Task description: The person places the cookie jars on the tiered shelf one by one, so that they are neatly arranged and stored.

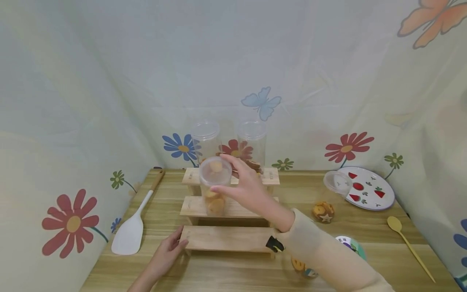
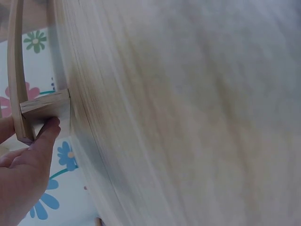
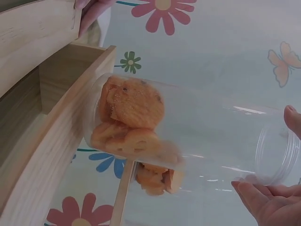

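My right hand (image 1: 251, 186) grips a clear lidded jar (image 1: 215, 205) near its top, thumb and fingers on either side of the lid. Round cookies (image 3: 136, 106) lie in the lower part of this jar. Its base is at the middle step (image 1: 244, 209) of a wooden tiered rack. At the left end of the rack's lowest step (image 1: 226, 239), my left hand (image 1: 166, 251) pinches the wood between thumb and fingers. Two more clear jars, a left one (image 1: 206, 142) and a right one (image 1: 253, 140), stand on the top step (image 1: 270, 175) with cookies inside.
A white spatula (image 1: 127, 235) lies left of the rack. On the right are another cookie jar (image 1: 324, 211), a plate with a strawberry pattern (image 1: 381, 192) and a yellow spoon (image 1: 395, 224). A jar with a colourful lid (image 1: 352, 245) stands partly behind my right sleeve.
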Demonstrator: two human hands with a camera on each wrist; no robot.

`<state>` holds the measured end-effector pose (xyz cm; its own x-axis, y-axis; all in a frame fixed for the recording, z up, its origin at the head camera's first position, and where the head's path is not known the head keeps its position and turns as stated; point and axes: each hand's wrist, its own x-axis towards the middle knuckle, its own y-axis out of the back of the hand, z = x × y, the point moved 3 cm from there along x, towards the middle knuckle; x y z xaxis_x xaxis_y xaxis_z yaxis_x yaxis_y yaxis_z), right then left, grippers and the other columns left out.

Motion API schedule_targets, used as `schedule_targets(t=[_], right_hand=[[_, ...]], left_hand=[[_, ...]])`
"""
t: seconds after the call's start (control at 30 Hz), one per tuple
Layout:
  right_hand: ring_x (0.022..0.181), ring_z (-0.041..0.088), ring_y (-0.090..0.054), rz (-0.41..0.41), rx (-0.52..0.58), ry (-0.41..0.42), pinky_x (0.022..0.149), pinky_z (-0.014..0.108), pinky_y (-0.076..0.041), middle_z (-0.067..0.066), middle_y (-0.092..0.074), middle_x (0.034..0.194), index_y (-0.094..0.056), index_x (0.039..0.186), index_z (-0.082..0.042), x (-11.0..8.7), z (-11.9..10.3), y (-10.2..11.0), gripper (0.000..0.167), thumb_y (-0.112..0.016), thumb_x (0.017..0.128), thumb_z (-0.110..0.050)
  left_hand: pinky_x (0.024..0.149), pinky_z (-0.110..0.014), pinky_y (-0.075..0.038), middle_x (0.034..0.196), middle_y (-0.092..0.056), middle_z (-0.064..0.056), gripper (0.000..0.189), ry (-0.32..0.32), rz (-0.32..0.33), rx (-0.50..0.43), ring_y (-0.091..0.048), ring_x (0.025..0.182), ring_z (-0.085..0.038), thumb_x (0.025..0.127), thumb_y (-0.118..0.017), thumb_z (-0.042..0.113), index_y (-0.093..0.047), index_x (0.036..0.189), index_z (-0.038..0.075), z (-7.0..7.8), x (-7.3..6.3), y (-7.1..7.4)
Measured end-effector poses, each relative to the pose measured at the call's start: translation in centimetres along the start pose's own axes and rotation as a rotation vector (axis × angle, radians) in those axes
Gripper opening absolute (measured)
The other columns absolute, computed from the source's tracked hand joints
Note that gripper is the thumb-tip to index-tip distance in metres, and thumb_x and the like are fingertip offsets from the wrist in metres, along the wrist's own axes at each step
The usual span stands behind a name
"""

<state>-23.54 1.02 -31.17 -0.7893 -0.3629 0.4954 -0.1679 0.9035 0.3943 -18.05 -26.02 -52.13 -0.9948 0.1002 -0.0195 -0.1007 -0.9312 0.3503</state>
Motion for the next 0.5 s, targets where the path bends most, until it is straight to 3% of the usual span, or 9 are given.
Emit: schedule_targets(t=[0.5], right_hand=[[0.118, 0.013, -0.051, -0.004, -0.109, -0.041, 0.095, 0.027, -0.048, 0.001, -0.051, 0.135, -0.045, 0.142, -0.014, 0.8, 0.7, -1.7, 0.08, -0.083, 0.075, -0.037]], left_hand=[[0.097, -0.033, -0.046, 0.144, -0.032, -0.033, 0.061, -0.014, 0.001, 0.004, -0.045, 0.125, -0.042, 0.098, -0.057, 0.016, -0.027, 0.143, -0.015, 0.3, -0.2, -0.1]])
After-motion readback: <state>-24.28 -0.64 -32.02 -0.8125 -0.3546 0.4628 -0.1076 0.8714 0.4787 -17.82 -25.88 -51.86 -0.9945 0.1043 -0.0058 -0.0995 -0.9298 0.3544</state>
